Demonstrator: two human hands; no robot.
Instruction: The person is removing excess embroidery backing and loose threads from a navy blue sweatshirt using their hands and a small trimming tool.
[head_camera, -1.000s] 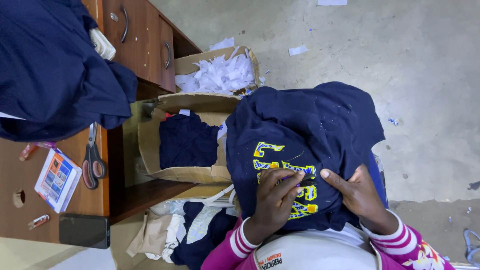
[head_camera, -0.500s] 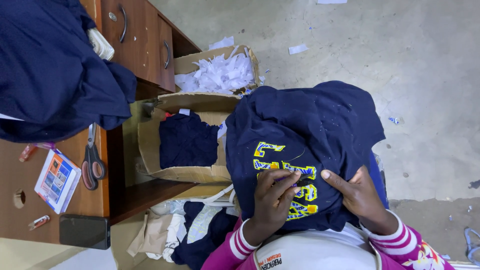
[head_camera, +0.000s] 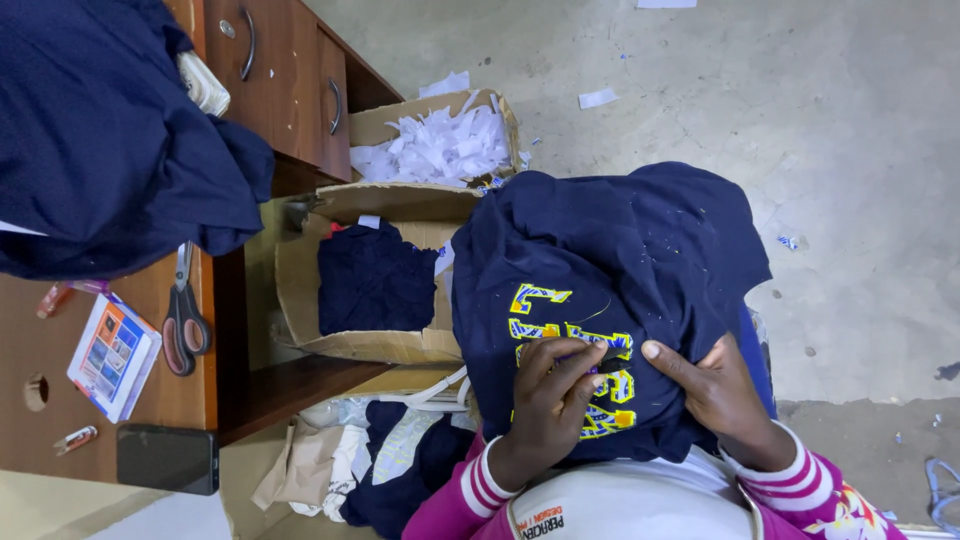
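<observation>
The left hand (head_camera: 548, 400) rests on the navy garment (head_camera: 610, 300) spread over the person's lap, its fingers pinched together on the yellow lettering (head_camera: 570, 350), seemingly gripping a small dark tool, though what it is cannot be told. The right hand (head_camera: 715, 385) lies just beside it, open and flat, thumb stretched toward the left fingertips, pressing the cloth down.

The likely risk is that the fabric bunches or slips under the flat hand, so the pinching fingers could catch the cloth itself instead of loose thread on the lettering.

Just left of the left hand a cardboard box (head_camera: 375, 345) holds more folded navy cloth, with other fabric heaped on the floor below it. Beyond that a second box (head_camera: 440, 150) is full of white paper scraps (head_camera: 435, 148). Farther left, on the tabletop (head_camera: 190, 395), lie scissors (head_camera: 185, 315), a small booklet (head_camera: 112, 355), a phone (head_camera: 167, 458) and a big navy pile (head_camera: 100, 140); none block the hands.
</observation>
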